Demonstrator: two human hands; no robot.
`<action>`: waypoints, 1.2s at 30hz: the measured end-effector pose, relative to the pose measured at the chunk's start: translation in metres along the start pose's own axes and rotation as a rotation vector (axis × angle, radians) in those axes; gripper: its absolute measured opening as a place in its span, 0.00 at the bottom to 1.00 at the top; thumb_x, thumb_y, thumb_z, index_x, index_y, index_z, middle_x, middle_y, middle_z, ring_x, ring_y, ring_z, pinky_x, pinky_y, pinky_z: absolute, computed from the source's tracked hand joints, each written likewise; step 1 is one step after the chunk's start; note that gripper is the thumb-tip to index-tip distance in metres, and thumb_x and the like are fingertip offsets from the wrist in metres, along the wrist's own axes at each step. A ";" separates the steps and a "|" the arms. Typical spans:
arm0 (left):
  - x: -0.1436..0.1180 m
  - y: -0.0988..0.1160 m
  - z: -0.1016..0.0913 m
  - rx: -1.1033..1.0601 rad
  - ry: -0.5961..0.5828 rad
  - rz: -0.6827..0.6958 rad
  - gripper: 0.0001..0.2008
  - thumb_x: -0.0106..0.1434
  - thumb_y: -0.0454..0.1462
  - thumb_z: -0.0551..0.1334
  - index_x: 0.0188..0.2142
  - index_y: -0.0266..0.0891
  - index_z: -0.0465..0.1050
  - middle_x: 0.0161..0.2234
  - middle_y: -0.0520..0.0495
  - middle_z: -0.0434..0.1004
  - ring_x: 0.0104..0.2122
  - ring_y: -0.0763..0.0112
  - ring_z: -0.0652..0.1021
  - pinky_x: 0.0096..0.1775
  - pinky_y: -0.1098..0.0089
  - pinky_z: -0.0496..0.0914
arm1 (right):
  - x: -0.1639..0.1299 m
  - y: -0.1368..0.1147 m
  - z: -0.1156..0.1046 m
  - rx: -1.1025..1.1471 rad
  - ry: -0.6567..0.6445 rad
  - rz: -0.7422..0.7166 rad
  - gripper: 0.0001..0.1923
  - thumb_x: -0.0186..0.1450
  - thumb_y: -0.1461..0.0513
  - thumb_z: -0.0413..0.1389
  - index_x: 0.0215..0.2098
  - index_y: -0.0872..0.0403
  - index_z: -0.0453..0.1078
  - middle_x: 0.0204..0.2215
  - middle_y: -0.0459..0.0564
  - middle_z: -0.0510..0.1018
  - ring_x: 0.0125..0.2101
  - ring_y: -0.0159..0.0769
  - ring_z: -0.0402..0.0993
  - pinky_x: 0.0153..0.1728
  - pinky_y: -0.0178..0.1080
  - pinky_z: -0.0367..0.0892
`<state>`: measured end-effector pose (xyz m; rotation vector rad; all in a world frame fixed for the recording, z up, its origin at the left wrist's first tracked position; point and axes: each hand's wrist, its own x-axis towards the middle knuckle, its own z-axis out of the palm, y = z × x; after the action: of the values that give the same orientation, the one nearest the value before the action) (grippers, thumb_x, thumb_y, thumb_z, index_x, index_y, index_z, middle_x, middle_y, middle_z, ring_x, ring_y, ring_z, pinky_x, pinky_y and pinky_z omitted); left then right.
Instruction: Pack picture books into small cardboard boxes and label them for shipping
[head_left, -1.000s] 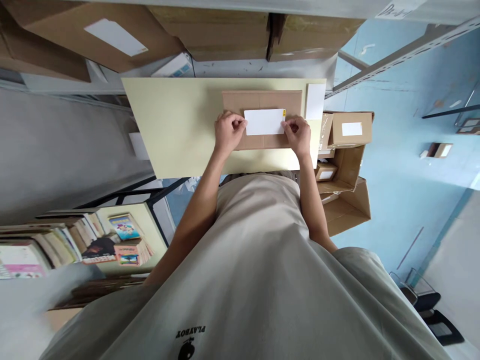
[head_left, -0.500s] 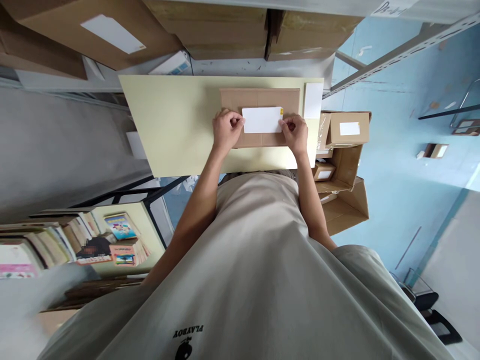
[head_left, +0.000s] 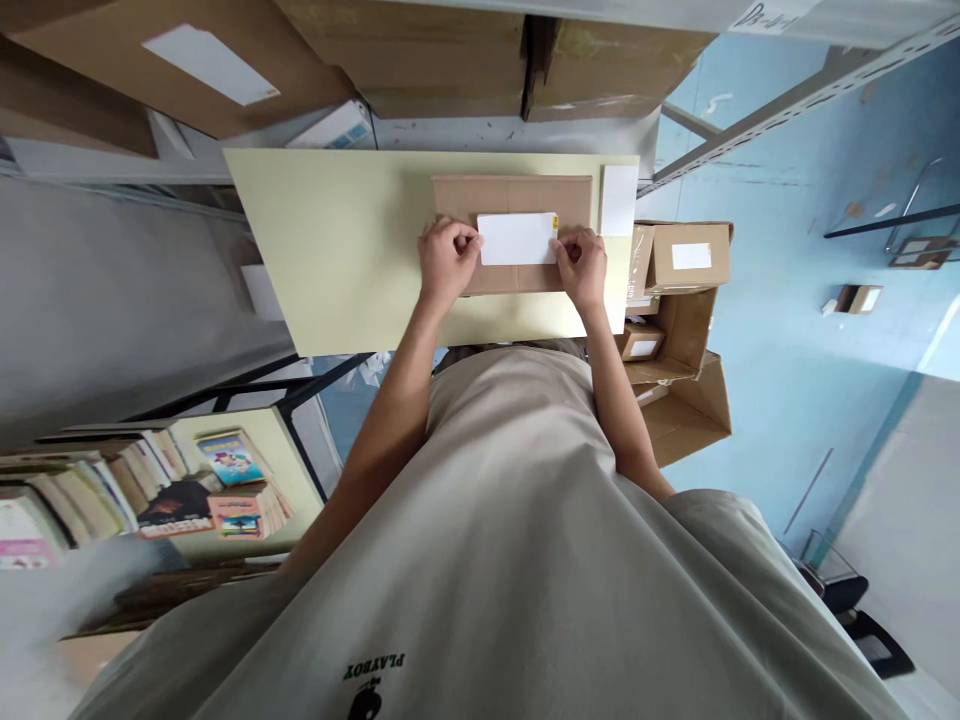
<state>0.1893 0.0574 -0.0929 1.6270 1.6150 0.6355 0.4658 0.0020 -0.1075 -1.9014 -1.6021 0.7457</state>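
Note:
A white label [head_left: 517, 240] with a small yellow mark at its upper right corner is over the top of a flat brown cardboard box [head_left: 457, 195]. My left hand [head_left: 448, 258] pinches the label's left edge between thumb and fingers. At the opposite edge, just below the yellow mark, my right hand [head_left: 582, 264] pinches it the same way. Whether the label touches the cardboard or hovers just above it, I cannot tell. The box lies on a pale yellow tabletop [head_left: 330, 240], and a stack of white labels or paper [head_left: 618, 200] rests to its right.
Large cartons [head_left: 442, 65] stand on a shelf behind the table. Open cardboard boxes [head_left: 686, 410] and smaller labelled parcels [head_left: 690, 255] are to the right. Books [head_left: 236, 460] fill a surface at the lower left, beside a black metal frame [head_left: 292, 395].
The whole view has shifted slightly, so everything sits a little further left. Both hands keep their pinch on the label, which stays in about the same place over the box.

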 end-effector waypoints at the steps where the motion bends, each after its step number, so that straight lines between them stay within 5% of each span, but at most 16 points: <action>1: 0.000 0.000 0.000 0.004 -0.005 -0.005 0.13 0.72 0.33 0.71 0.32 0.47 0.73 0.33 0.49 0.76 0.44 0.55 0.80 0.62 0.51 0.77 | 0.000 -0.001 0.000 0.002 0.004 -0.001 0.32 0.86 0.34 0.49 0.54 0.49 0.81 0.50 0.60 0.84 0.57 0.58 0.81 0.65 0.70 0.78; 17: -0.004 0.005 -0.002 -0.045 -0.034 -0.009 0.12 0.76 0.41 0.72 0.35 0.48 0.74 0.34 0.47 0.76 0.46 0.54 0.81 0.66 0.48 0.77 | -0.001 -0.008 -0.005 0.022 0.011 0.029 0.35 0.85 0.31 0.49 0.53 0.49 0.81 0.49 0.59 0.84 0.57 0.57 0.82 0.64 0.69 0.80; 26: -0.010 0.009 -0.002 0.008 0.013 0.009 0.11 0.76 0.41 0.72 0.37 0.48 0.74 0.36 0.47 0.77 0.48 0.53 0.81 0.68 0.46 0.75 | 0.000 -0.017 -0.010 -0.034 -0.037 0.069 0.26 0.86 0.39 0.54 0.51 0.49 0.81 0.47 0.59 0.84 0.57 0.57 0.80 0.66 0.68 0.79; 32: -0.019 0.013 0.003 0.069 0.009 -0.041 0.21 0.65 0.46 0.84 0.41 0.47 0.73 0.46 0.42 0.82 0.59 0.40 0.80 0.69 0.41 0.72 | 0.002 -0.020 -0.012 -0.134 -0.123 0.061 0.22 0.81 0.43 0.66 0.57 0.52 0.80 0.51 0.59 0.83 0.60 0.58 0.78 0.68 0.72 0.75; 36: -0.021 0.011 0.006 0.081 0.021 -0.031 0.20 0.70 0.51 0.80 0.43 0.47 0.74 0.49 0.39 0.83 0.64 0.37 0.79 0.67 0.43 0.72 | 0.004 -0.018 -0.011 -0.128 -0.106 0.049 0.20 0.83 0.44 0.63 0.56 0.51 0.79 0.51 0.58 0.83 0.59 0.57 0.79 0.69 0.71 0.75</action>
<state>0.1989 0.0367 -0.0850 1.6549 1.6973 0.5798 0.4614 0.0078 -0.0870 -2.0284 -1.7105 0.7934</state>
